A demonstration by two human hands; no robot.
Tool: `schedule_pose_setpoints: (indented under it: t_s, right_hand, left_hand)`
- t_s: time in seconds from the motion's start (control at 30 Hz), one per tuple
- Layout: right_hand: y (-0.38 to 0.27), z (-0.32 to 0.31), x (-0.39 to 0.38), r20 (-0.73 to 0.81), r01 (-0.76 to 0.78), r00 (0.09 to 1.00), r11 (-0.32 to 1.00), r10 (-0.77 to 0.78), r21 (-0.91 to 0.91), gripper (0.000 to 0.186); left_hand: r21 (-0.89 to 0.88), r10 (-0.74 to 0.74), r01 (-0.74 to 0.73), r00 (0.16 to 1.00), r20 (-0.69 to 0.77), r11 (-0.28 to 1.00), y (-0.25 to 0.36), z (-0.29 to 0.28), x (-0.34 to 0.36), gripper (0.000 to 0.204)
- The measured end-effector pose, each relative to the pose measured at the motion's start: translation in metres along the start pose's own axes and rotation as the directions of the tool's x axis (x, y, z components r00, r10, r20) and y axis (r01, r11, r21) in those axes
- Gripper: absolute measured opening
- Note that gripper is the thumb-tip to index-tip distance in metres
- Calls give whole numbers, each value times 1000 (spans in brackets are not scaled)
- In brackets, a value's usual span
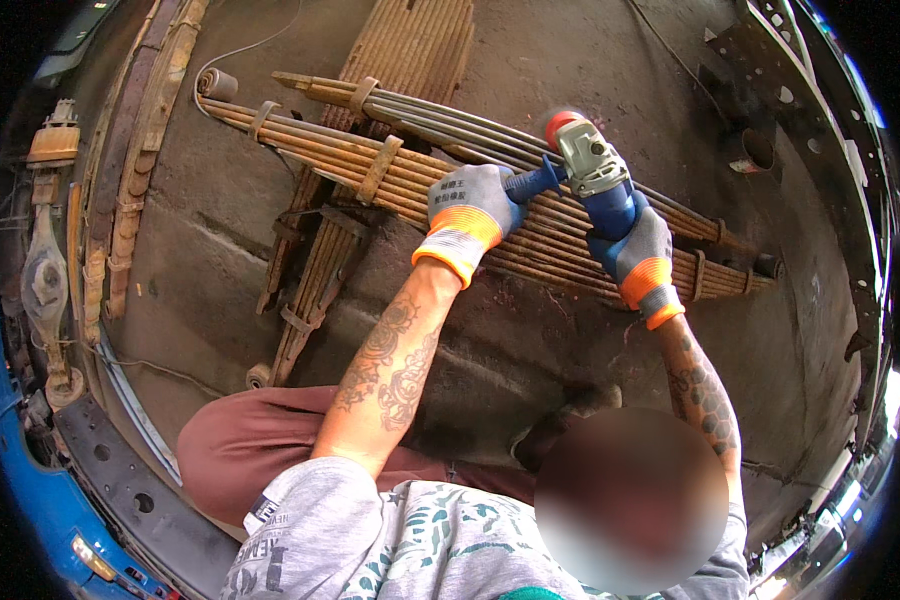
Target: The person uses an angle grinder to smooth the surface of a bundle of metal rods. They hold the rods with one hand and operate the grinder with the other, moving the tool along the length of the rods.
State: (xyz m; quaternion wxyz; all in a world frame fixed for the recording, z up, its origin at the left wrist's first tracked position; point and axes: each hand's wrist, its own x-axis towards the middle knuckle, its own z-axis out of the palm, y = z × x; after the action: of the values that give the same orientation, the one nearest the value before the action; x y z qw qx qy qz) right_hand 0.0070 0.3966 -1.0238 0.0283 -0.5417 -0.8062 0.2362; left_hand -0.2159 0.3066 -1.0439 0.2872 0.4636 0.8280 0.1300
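I hold an angle grinder [592, 165] with a grey head and blue body over a long, rusty leaf spring pack [370, 165] lying on the concrete floor. My left hand [467, 212], in a grey glove with an orange cuff, grips the grinder's blue side handle. Wearing the same kind of glove, my right hand [638, 252] is wrapped around the blue rear body. The reddish disc end [560, 122] sits at the upper edge of the spring pack, blurred. Both forearms are bare and tattooed.
More rusty leaf spring stacks lie beneath and beyond the pack [410, 40] and along the left [140, 150]. A blue vehicle part [30, 490] and an axle piece [45, 280] sit at the left edge. A black perforated frame rail [830, 120] curves along the right.
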Motion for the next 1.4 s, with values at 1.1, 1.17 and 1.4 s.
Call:
schedule_pose_setpoints:
  t_s: [1.1,1.17,1.4]
  right_hand:
    - [-52,12,-6,53,-18,998,999,16,43,50]
    - [-60,13,-5,59,-11,998,1000,10,24,51]
    - [-66,13,-7,48,9,999,1000,-10,23,55]
  left_hand:
    - [155,126,-129,992,30,980,-42,-40,1,26]
    - [153,122,-124,992,23,980,-53,-38,2,26]
    - [108,101,-102,995,14,989,-54,-45,-1,27]
